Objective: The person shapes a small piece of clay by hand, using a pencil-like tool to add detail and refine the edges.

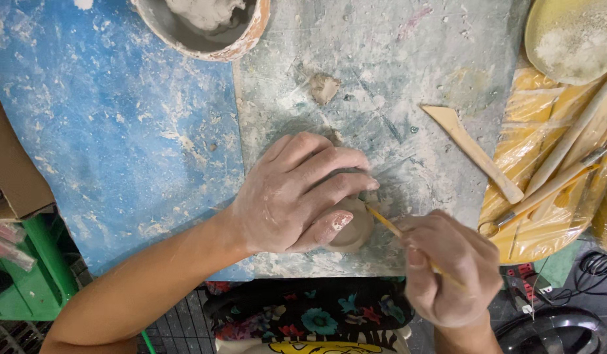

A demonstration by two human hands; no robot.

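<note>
Head view, the only one I have. I see a dusty grey work board (382, 78) lying beside a blue mat (113, 131), both smeared with dried white residue.

Left hand (297, 196): palm down, fingers curled and held together over a small lump of grey-brown clay (352, 229). Thumb pressed against the lump's near side. The hand cups the piece from above and hides most of it; I only see the lower right portion of the clay. The lump rests on the grey board, near its front edge, just left of the right hand.

Right hand (451, 269): fingers closed in a pencil-style grip around a thin yellow stick tool (385, 223). The tool's tip touches the clay at its right side, just under the left hand's fingertips.

Surroundings, noted as seen:
- Bowl (251, 33) at top centre, rim crusted, holding white material; it straddles the mat and board.
- A small scrap of clay (324, 87) lies on the board, well apart from the hands.
- A flat wooden modelling tool (474, 154) lies diagonally right of the hands, its far end touching a yellow plastic sheet (532, 144).
- More long tools (565, 164) rest on that sheet.
- A yellow dish (572, 33) with pale powder at top right.
- Green stand (41, 262) at lower left, below the table edge.
</note>
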